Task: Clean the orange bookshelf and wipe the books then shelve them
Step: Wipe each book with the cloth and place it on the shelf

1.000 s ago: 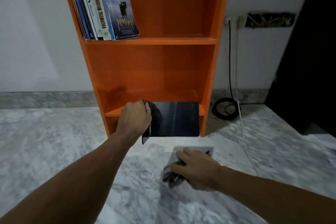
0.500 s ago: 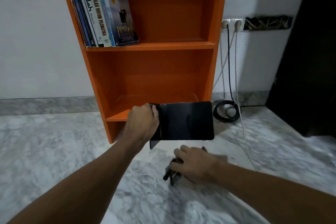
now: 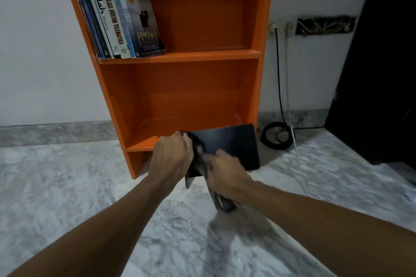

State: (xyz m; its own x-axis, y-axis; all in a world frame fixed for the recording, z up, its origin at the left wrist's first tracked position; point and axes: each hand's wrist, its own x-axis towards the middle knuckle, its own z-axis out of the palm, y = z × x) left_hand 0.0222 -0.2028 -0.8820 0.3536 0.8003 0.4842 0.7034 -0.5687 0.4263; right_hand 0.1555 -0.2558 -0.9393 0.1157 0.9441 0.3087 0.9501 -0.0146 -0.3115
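Observation:
The orange bookshelf [image 3: 216,56] stands against the white wall, with several books [image 3: 119,18] leaning at the left of its upper shelf. In front of the lowest shelf my left hand [image 3: 171,155] grips the left edge of a black book [image 3: 234,141], held above the floor. My right hand [image 3: 225,175] holds a dark cloth [image 3: 221,203] against the book's lower left cover. The cloth's tail hangs below my fist. The middle shelf holds nothing.
Grey marble floor [image 3: 67,186] spreads all around. A coiled black cable [image 3: 278,135] and a white cord [image 3: 297,153] lie right of the shelf, plugged into wall sockets [image 3: 281,28]. A dark doorway [image 3: 382,63] is at the far right.
My right hand lifted the cloth off the floor and brought it up onto the black book. My left hand kept its grip on the book as the view shifted slightly.

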